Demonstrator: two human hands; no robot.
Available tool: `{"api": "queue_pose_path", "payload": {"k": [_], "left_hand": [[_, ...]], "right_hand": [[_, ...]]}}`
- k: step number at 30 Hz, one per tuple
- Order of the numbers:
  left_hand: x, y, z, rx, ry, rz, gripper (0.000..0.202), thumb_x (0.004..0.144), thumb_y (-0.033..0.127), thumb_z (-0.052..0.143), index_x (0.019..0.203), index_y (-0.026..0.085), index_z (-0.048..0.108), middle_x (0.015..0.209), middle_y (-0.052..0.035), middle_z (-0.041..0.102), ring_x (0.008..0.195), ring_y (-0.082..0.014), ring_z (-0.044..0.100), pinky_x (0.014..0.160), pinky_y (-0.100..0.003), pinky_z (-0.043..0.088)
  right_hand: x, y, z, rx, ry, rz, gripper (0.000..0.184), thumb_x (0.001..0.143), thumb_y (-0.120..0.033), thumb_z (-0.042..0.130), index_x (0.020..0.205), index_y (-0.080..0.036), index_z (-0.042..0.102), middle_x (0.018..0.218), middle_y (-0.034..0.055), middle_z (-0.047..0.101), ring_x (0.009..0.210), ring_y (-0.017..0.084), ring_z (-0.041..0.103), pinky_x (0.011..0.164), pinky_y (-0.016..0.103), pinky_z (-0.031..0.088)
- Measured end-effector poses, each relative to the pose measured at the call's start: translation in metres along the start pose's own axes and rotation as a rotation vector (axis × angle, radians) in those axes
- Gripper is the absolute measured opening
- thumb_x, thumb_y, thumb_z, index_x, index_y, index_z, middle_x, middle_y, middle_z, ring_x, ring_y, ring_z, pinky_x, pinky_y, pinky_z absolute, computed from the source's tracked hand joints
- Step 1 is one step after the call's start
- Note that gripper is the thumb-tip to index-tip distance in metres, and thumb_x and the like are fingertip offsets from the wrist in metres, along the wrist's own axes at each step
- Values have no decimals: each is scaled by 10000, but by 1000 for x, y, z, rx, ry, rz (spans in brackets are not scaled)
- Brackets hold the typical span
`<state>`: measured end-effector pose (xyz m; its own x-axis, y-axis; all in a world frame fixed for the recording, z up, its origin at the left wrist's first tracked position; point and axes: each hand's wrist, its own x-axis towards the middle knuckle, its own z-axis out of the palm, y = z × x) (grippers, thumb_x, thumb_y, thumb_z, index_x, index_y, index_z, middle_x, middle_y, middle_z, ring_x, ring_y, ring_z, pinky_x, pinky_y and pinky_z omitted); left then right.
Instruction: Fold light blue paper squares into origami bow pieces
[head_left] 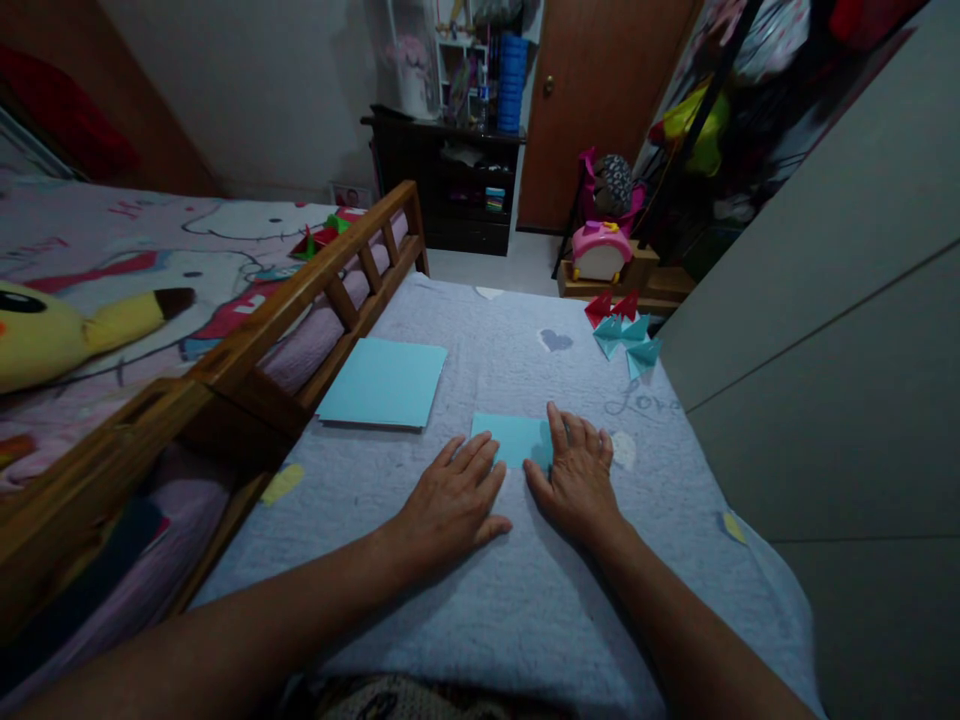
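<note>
A small light-blue rectangle of paper [517, 440] lies flat on the bed sheet [480, 600] in front of me. My left hand [457, 495] rests by its left end, fingers stretched out and fingertips over the paper's lower left corner. Over the right end lies my right hand [576, 475], fingers extended and thumb apart, hiding that edge. Neither hand grips anything. To the left sits a stack of larger light-blue paper sheets [386, 382]. Folded paper pieces, light blue [626, 338] and red [611, 306], stand near the bed's far right corner.
A wooden bed rail [315, 290] runs along the left, with another bed and a yellow plush toy [67, 335] beyond it. A pale cabinet panel [840, 330] borders the right side. Farther off are a dark shelf unit [450, 185] and a wooden door [592, 110].
</note>
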<state>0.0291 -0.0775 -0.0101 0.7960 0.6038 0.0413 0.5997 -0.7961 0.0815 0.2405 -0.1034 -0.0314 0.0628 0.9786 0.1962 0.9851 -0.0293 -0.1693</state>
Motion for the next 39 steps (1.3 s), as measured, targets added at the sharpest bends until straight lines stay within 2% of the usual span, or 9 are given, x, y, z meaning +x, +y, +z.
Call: {"api": "queue_pose_path", "payload": {"k": [5, 13, 19, 21, 25, 29, 33, 36, 39], "left_hand": [[-10, -5, -3, 19, -16, -57, 577, 928, 547, 556, 1336, 138, 556, 1463, -184, 515, 1399, -348, 415, 1168, -519, 278], [-19, -7, 3, 18, 35, -94, 534, 907, 473, 601, 1283, 95, 572, 1392, -210, 565, 1293, -360, 513, 1094, -520, 376], [-8, -13, -13, -89, 89, -95, 221, 889, 358, 608, 1010, 175, 626, 1189, -140, 657, 1082, -301, 607, 972, -486, 476], [2, -16, -15, -117, 111, -59, 296, 871, 344, 626, 1107, 167, 601, 1244, -152, 632, 1150, -315, 583, 994, -481, 465], [21, -18, -2, -111, 143, -47, 619, 871, 359, 615, 1411, 144, 401, 1491, -203, 461, 1355, -362, 450, 1104, -511, 371], [32, -22, 13, -173, 167, -48, 699, 861, 320, 630, 1471, 160, 328, 1552, -198, 384, 1408, -369, 390, 1142, -502, 336], [37, -29, 17, -278, 178, -59, 844, 836, 297, 672, 1535, 163, 219, 1586, -198, 325, 1468, -355, 298, 1182, -509, 285], [40, -30, 13, -307, 212, -25, 906, 809, 283, 709, 1548, 178, 194, 1572, -188, 353, 1481, -355, 261, 1188, -552, 248], [42, -28, 8, -311, 247, 13, 857, 798, 253, 723, 1522, 201, 269, 1490, -166, 469, 1454, -356, 302, 1182, -606, 203]], "right_hand": [[-1, 15, -5, -21, -37, 25, 771, 907, -446, 490, 1572, -199, 190, 1480, 168, 448, 1351, 355, 366, 1116, 613, 223], [-1, 66, -10, -20, -96, 90, 806, 857, -390, 512, 1562, -139, 211, 1505, 198, 428, 1350, 376, 393, 1092, 601, 291], [4, 64, -1, 102, 13, -25, 553, 825, -222, 455, 1371, -145, 503, 1407, 183, 514, 1321, 338, 430, 1103, 554, 304], [6, 60, 2, 154, 43, -38, 476, 847, -245, 451, 1302, -154, 555, 1369, 179, 542, 1296, 339, 449, 1090, 555, 317], [8, 55, 4, 257, 74, -42, 416, 826, -249, 488, 1224, -181, 586, 1336, 159, 562, 1277, 338, 462, 1072, 557, 331], [8, 54, 0, 384, 100, -30, 399, 790, -222, 520, 1184, -198, 575, 1312, 149, 567, 1262, 336, 464, 1059, 569, 336], [6, 50, -10, 551, 128, -92, 313, 813, -214, 555, 1125, -223, 570, 1295, 133, 560, 1250, 310, 470, 1061, 549, 349], [5, 44, -18, 631, 124, -141, 171, 828, -198, 581, 995, -235, 589, 1296, 116, 547, 1248, 301, 469, 1059, 540, 350], [4, 38, -23, 678, 112, -186, 86, 831, -158, 574, 871, -233, 589, 1291, 99, 544, 1254, 293, 464, 1062, 529, 346]]}}
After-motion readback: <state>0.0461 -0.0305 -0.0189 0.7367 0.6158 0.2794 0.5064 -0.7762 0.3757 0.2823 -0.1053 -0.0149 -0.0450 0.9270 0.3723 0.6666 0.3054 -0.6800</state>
